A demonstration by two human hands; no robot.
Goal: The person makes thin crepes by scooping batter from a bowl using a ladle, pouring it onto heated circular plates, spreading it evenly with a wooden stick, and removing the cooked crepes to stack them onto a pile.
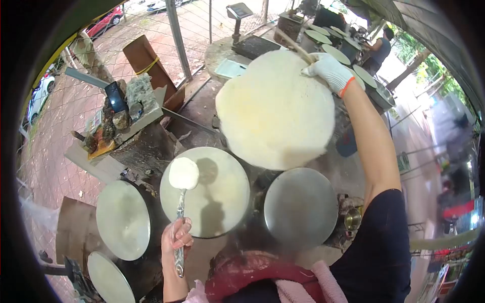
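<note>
My left hand (177,236) is closed around the handle of a ladle (180,207), whose round bowl is full of white batter (183,173). The ladle is above the middle round griddle (227,177) and casts a shadow on its pale surface. My right hand (328,70), in a white knit glove with an orange cuff, is raised at the upper right with its fingers closed. A light wooden stick (294,44) sticks out of its grip. Just below those fingers spreads a large, thin, pale flatbread (275,111); whether they also pinch its edge, I cannot tell.
A dark griddle (300,207) stands to the right, with two more griddles (123,219) at the left. A phone (115,97) rests on a block at the left. A wire fence (136,30) runs behind. Another person (380,50) works by several pale rounds at the upper right.
</note>
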